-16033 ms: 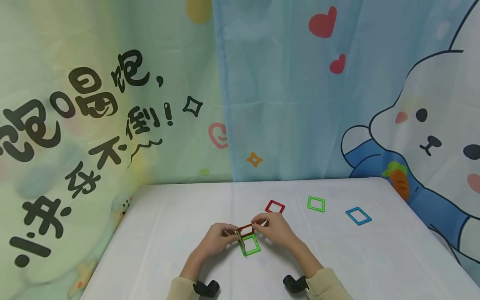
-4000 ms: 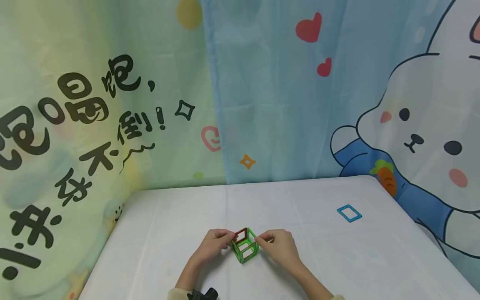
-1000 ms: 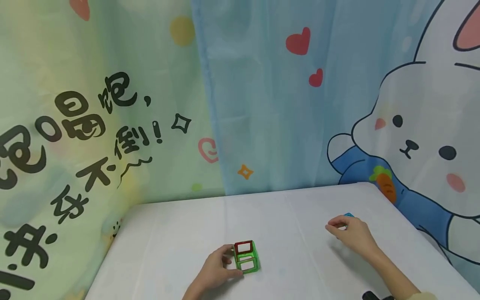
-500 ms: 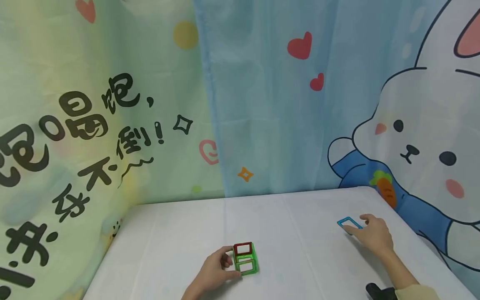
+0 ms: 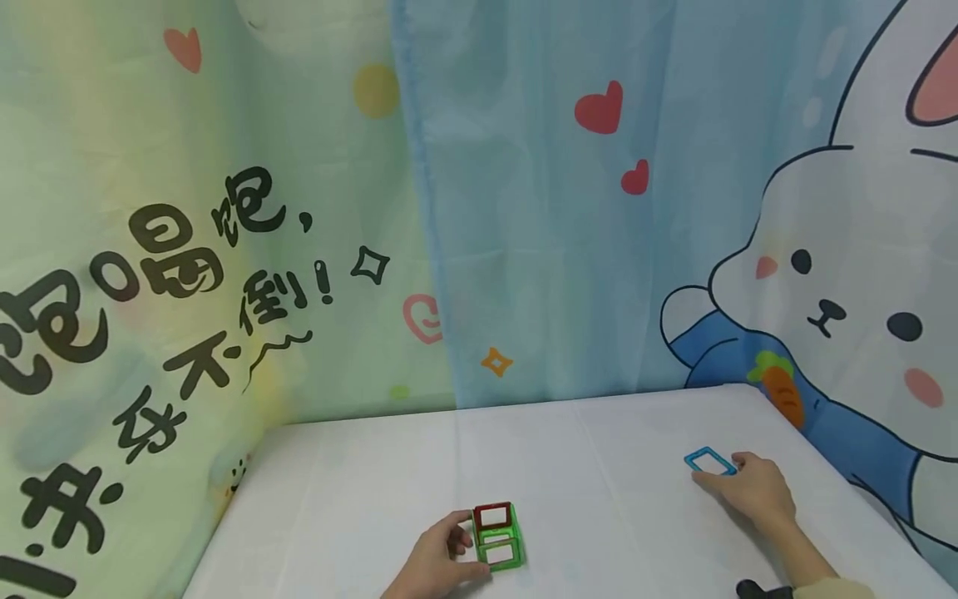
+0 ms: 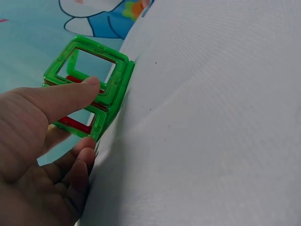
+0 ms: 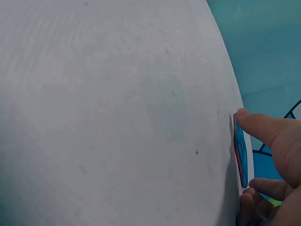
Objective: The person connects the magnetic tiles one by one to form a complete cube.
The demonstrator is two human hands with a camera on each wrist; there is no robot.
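A small open cube of green and red square frames stands on the white table near its front. My left hand grips its left side; in the left wrist view the thumb lies on the green top frame of the cube and the fingers curl under it. A blue square frame lies flat at the right. My right hand pinches its near right edge. In the right wrist view the blue frame is edge-on between fingertips.
A printed cloth backdrop with black characters and a cartoon rabbit hangs close behind and on both sides of the table. The table's right edge runs just beyond the right hand.
My right hand left the cube, reached right to the blue frame and has settled with its fingers on it. The left hand has stayed on the cube. The head view has tilted slightly.
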